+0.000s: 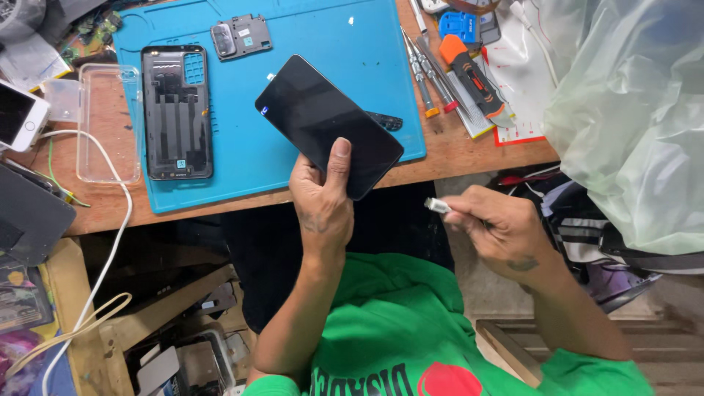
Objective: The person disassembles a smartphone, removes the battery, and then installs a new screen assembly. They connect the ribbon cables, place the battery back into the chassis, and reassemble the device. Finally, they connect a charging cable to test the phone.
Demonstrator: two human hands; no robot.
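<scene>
My left hand (320, 198) grips a black smartphone (323, 117) by its near end, screen up, tilted over the front edge of the blue work mat (345, 29). My right hand (499, 227) is below the table edge, right of the phone, pinching a small white cable plug (438, 206) that points toward the phone. A black phone back frame (177, 111) lies on the left of the mat, and a small grey camera cover plate (241, 37) lies at the mat's top.
Screwdrivers (429, 73) and an orange-black tool (475, 81) lie right of the mat. A clear phone case (108, 125), a white phone (20, 114) and a white cable (110, 242) sit at left. A large plastic bag (631, 110) fills the right.
</scene>
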